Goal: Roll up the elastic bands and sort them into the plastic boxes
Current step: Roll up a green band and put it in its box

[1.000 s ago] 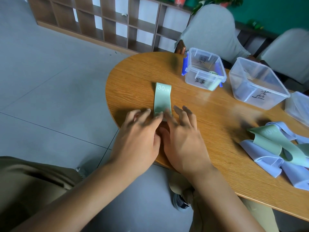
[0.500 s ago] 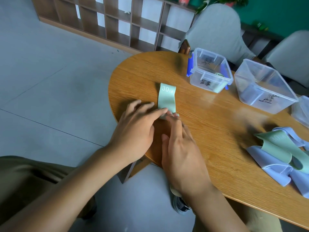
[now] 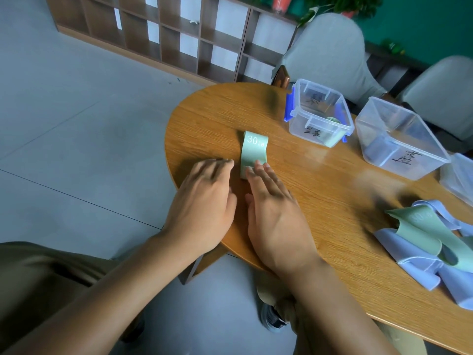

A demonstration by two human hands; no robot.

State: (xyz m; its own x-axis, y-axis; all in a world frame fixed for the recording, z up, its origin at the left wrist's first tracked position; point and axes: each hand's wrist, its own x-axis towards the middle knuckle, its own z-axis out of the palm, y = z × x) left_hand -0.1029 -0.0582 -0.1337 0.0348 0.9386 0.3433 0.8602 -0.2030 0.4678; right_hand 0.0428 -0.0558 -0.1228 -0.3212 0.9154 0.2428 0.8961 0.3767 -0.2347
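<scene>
A pale green elastic band [image 3: 253, 152] marked "30 LB" lies flat on the wooden table [image 3: 320, 196], its far end curling up. My right hand [image 3: 273, 213] lies with straight fingers pressing on the band's near end. My left hand [image 3: 204, 201] rests flat on the table just left of the band, fingers extended, apart from it. A clear box with blue clips [image 3: 318, 112] holds a rolled green band [image 3: 334, 120]. To its right stands a second clear labelled box [image 3: 399, 139]. A pile of blue and green bands [image 3: 435, 242] lies at the right.
A third clear container [image 3: 458, 175] shows at the right edge. Two grey chairs [image 3: 330, 52] stand behind the table, and a wooden shelf unit [image 3: 166, 34] lines the far wall. The table's rounded edge runs right below my wrists.
My left hand has slid off the band to the left. My right hand's fingers have moved forward onto the band's near end. The camera view shifted slightly.
</scene>
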